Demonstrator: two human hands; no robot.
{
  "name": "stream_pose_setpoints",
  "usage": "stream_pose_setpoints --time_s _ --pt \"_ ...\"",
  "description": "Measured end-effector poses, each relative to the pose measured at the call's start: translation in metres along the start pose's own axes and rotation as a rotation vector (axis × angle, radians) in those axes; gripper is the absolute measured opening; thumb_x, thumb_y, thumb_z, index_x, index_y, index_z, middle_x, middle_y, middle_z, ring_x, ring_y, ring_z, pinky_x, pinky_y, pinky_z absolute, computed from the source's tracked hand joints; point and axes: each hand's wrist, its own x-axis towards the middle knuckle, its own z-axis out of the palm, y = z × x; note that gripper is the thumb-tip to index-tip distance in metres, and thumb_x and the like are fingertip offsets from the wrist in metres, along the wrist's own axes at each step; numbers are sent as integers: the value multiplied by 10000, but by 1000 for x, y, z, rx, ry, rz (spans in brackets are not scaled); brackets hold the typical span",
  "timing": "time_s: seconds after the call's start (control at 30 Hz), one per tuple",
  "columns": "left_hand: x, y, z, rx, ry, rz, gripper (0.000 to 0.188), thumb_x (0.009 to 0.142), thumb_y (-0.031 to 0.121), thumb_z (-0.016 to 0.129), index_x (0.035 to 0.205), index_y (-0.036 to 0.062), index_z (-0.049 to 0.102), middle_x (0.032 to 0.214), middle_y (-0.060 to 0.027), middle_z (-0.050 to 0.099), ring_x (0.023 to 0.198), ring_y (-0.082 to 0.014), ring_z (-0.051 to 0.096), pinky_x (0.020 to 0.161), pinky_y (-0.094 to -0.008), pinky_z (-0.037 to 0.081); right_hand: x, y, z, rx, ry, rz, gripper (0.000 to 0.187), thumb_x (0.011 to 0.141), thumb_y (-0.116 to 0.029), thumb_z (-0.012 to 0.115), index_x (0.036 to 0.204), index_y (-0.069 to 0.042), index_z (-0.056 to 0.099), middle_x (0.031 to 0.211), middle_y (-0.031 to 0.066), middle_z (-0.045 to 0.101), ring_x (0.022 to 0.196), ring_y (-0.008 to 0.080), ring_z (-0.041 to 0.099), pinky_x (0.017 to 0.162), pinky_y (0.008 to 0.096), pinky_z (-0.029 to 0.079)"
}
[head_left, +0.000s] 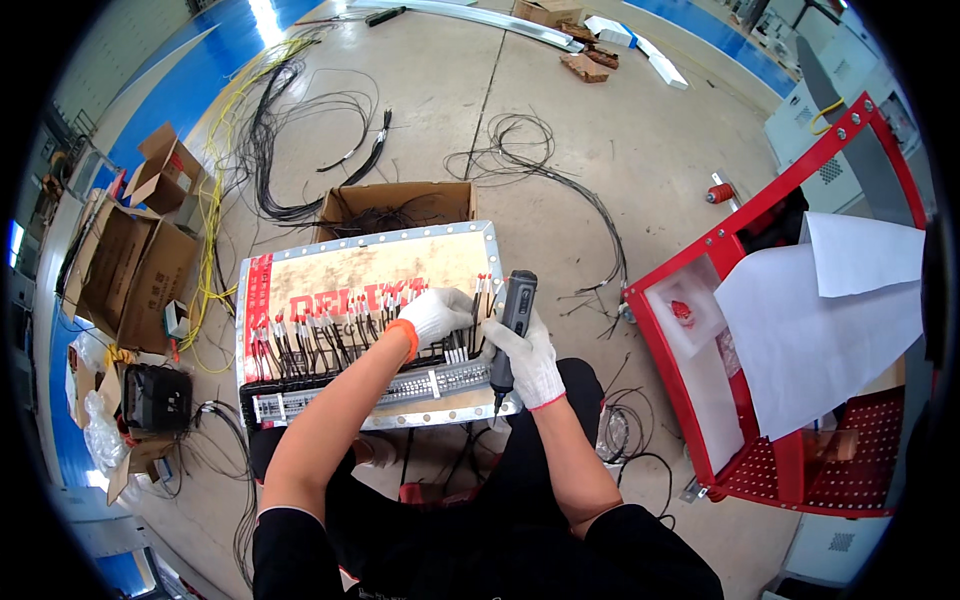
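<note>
My right hand (530,360), in a white glove, is wrapped round a dark grey electric screwdriver (518,310), whose thin bit points down beside the board's right edge. My left hand (440,314), gloved in white with an orange cuff, is closed among black wires (340,342) with red and white end sleeves. Its fingertips meet near the right end of the wire row, and what they pinch is hidden. The wires rise from a long terminal strip (375,392) along the near side of a cardboard-covered board (375,250) at my knees.
Behind the board stands an open cardboard box (400,203) with black wires inside. A red-framed cart (720,470) with white sheets (820,330) is at the right. Cable bundles (265,160) lie on the floor; more cartons (130,270) and a black case (157,398) are at the left.
</note>
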Motion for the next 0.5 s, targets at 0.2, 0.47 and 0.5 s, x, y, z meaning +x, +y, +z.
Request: stream_pose_setpoints --time_s 0.2,0.47,0.5 --pt "-6 6 25 136 429 -137 276 853 196 621 1034 -2 684 892 -148 723 847 -247 698 796 -343 532 -1 -3 0 16 -11 26 245 874 -139 708 1037 -27 564 757 29 592 618 113 587 583 281 502" --pt "-33 6 20 -615 309 116 225 977 115 599 1182 23 595 1052 -44 670 958 -106 613 911 -270 487 -2 -5 0 28 -29 -11 214 889 -127 682 1016 -23 544 750 49 592 612 123 587 594 289 531" --pt "-36 8 17 -626 237 167 216 983 123 599 1175 25 599 1050 -34 667 967 -101 606 918 -266 482 -3 -5 0 28 -23 -7 214 890 -128 681 1018 -23 546 750 50 593 612 123 587 595 290 532"
